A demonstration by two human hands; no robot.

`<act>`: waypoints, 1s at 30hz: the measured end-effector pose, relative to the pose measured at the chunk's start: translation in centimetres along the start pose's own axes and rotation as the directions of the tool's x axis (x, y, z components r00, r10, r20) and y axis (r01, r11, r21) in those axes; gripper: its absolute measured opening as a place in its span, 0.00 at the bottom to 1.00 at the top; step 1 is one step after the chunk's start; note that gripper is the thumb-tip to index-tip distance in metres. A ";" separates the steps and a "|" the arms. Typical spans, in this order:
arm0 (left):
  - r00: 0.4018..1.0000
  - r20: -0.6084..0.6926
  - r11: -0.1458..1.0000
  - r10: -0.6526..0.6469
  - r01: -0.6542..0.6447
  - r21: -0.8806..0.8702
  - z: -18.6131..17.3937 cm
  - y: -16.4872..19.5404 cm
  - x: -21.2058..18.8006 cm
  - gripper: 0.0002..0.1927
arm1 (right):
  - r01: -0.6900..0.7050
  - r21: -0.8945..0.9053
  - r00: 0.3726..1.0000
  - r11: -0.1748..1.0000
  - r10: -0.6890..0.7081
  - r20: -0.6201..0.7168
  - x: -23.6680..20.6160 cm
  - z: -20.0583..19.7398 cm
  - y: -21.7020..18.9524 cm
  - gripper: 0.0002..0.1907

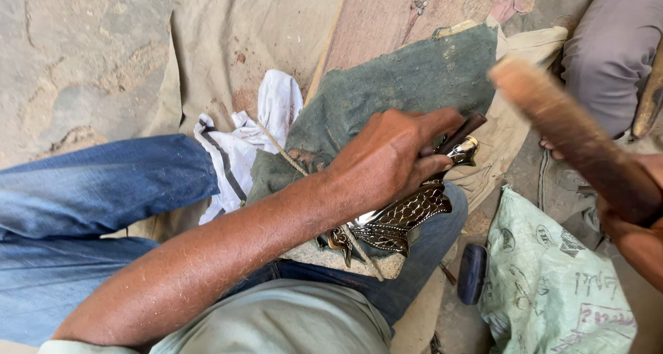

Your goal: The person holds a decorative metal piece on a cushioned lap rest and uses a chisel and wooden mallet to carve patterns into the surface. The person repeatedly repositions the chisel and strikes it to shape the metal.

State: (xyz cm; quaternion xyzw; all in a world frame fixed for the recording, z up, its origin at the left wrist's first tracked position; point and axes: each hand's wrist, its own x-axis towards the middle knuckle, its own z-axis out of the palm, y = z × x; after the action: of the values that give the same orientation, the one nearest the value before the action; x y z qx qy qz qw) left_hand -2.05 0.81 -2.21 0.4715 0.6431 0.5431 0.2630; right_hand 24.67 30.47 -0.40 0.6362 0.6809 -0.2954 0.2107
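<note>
My left hand (390,157) reaches across my lap and is closed on a thin dark rod-like tool (468,127). Its tip end rests on a shiny engraved metal piece shaped like a bird (404,219) that lies on my knee. My right hand (639,240) is at the right edge, gripping a thick wooden handle (570,136). The handle is raised above the work and blurred. Whatever head it has is out of view.
A green cloth (414,78) and a white striped rag (242,147) lie under the work on tan sheeting. A thin string (286,154) crosses them. A pale green printed sack (552,285) and a dark oval object (473,272) sit lower right. Another person's grey trouser leg (608,43) is upper right.
</note>
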 end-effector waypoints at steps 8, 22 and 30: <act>0.997 -0.021 0.998 0.069 -0.069 -0.008 -0.3 0.4 -0.3 0.21 | 0.082 0.197 0.996 0.977 -0.075 -0.043 -0.8 0.4 3.8 0.26; 0.998 0.024 0.997 0.064 -0.065 0.029 0.1 0.5 -0.7 0.22 | 0.049 0.226 0.999 0.973 -0.047 -0.015 0.7 1.1 6.7 0.24; 0.995 0.031 0.996 0.091 -0.091 -0.001 -0.6 0.8 -1.1 0.23 | 0.047 0.259 0.999 0.965 -0.047 -0.006 0.7 1.2 8.0 0.22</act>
State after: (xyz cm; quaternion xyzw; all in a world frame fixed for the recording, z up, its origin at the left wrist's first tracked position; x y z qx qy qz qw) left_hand -1.82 -0.49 -1.53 0.5089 0.6168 0.5469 0.2480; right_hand 32.43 30.31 -2.88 0.6419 0.6515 -0.3865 0.1187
